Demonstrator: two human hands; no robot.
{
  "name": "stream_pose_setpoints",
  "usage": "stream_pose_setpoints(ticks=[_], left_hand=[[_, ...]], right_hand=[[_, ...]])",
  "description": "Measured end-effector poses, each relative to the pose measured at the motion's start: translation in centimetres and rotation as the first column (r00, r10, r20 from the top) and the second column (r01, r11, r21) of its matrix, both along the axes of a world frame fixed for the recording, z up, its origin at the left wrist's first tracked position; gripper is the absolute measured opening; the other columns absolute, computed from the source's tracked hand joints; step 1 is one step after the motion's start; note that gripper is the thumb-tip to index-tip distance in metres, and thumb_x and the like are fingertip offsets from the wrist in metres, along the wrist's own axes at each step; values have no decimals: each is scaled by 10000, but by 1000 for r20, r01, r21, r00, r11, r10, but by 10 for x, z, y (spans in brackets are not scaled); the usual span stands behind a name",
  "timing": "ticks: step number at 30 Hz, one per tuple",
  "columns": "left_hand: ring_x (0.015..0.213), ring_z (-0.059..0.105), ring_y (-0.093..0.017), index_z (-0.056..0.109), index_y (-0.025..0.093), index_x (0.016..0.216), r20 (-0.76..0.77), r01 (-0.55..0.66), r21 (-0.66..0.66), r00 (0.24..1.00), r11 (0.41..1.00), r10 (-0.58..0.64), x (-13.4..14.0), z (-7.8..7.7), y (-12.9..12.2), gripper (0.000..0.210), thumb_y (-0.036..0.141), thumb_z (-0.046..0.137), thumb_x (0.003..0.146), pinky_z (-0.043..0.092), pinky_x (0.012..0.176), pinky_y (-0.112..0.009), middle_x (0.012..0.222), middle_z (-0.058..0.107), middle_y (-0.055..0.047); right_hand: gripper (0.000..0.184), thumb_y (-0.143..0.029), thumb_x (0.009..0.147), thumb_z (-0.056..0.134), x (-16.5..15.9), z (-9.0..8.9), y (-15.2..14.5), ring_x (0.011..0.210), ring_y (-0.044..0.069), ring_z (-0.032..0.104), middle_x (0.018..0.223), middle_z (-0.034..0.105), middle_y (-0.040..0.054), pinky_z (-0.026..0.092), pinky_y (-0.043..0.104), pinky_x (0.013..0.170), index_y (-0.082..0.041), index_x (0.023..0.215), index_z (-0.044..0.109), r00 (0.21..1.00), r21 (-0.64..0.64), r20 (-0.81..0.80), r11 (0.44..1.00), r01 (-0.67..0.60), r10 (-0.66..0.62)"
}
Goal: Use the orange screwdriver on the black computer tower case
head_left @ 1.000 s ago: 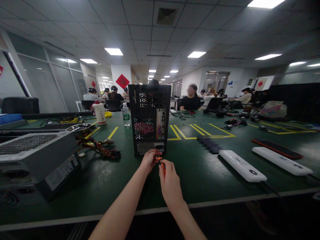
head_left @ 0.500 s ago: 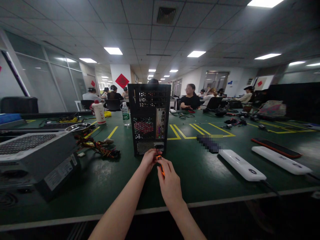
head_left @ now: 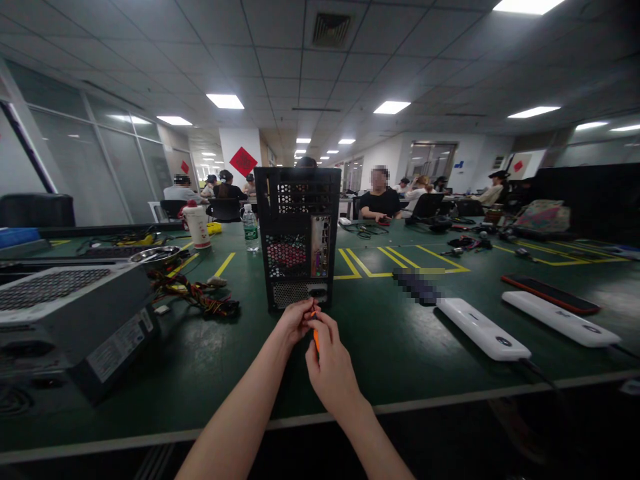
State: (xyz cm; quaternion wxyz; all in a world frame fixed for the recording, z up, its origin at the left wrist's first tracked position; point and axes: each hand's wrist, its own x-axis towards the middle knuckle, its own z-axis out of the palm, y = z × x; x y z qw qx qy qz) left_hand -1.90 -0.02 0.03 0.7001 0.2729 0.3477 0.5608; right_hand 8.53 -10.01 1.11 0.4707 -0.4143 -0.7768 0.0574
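A black computer case (head_left: 299, 227) stands upright on the green table, its vented back facing me. In front of its lower edge, my right hand (head_left: 330, 363) is closed round the orange handle of a screwdriver (head_left: 317, 339). Just beside it, to the left, my left hand (head_left: 294, 321) is pinched near the screwdriver's front end, below the power socket (head_left: 317, 293) of the case. What lies between the left fingertips is too small to make out. The two hands touch or nearly touch.
A grey power supply (head_left: 115, 340) with bundled cables (head_left: 200, 300) lies at left, near a metal bowl (head_left: 155, 254). A water bottle (head_left: 251, 230) and white cup (head_left: 199, 227) stand behind. White power banks (head_left: 483, 330) lie at right. A person (head_left: 381, 200) sits across the table.
My right hand has shifted slightly left and turned, and the screwdriver's handle stands steeper. My left hand has barely moved. The case stays in place.
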Motion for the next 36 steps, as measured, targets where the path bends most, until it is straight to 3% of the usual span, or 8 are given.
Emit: stream_pose_setpoints(ticks=[7,13,17,21,24,30,36], left_hand=[[345,378,-13,545,80,644,-43,-36,-6,998,999,36,1,0,0,106,156,545,718,292,332,-109,456,485,6],[356,395,-9,533,80,621,-43,-51,0,998,999,51,0,-3,1,123,165,567,703,305,347,-111,505,531,-15],[356,400,-16,523,85,607,-72,-55,16,996,998,56,0,-4,2,153,198,584,692,295,342,-122,501,524,-14],[343,385,-15,518,85,651,-114,-80,-5,990,997,79,5,-3,2,177,235,516,746,230,314,-120,528,543,-40],[353,412,-33,518,89,735,-152,-92,-25,985,995,87,8,-4,4,140,182,426,786,226,315,-133,604,588,-76],[406,464,-45,518,108,820,-192,-102,62,975,993,112,7,-12,11,144,73,426,714,306,367,-150,729,614,-73],[344,358,-5,501,107,803,-200,-89,69,974,994,101,8,-4,5,173,32,420,670,194,316,-132,764,604,-72]], right_hand=[[285,-193,821,324,0,-1,2,1060,192,467,1200,417,111,481,334,763,-186,1089,418,997,11,69,999,34,-34],[333,-123,759,394,-4,-2,0,1067,206,453,1182,392,105,443,362,836,-188,1083,426,996,10,89,1000,27,-28],[354,-118,777,363,-5,-6,3,1031,199,485,1138,423,110,477,351,784,-183,1124,383,997,39,52,998,53,-55],[263,-203,824,330,-1,-5,4,931,183,543,1069,469,97,504,321,689,-188,1075,412,993,7,-11,993,118,-118],[224,-226,832,321,1,-1,2,897,173,549,1041,476,90,495,313,685,-190,1018,441,993,-11,-34,993,114,-114],[280,-133,754,387,-2,0,2,970,193,503,1099,432,101,463,343,767,-175,1027,433,996,10,21,996,90,-91],[231,-209,828,321,2,-4,4,848,175,553,953,501,87,486,311,664,-162,1043,392,989,-70,-60,989,132,-136]])
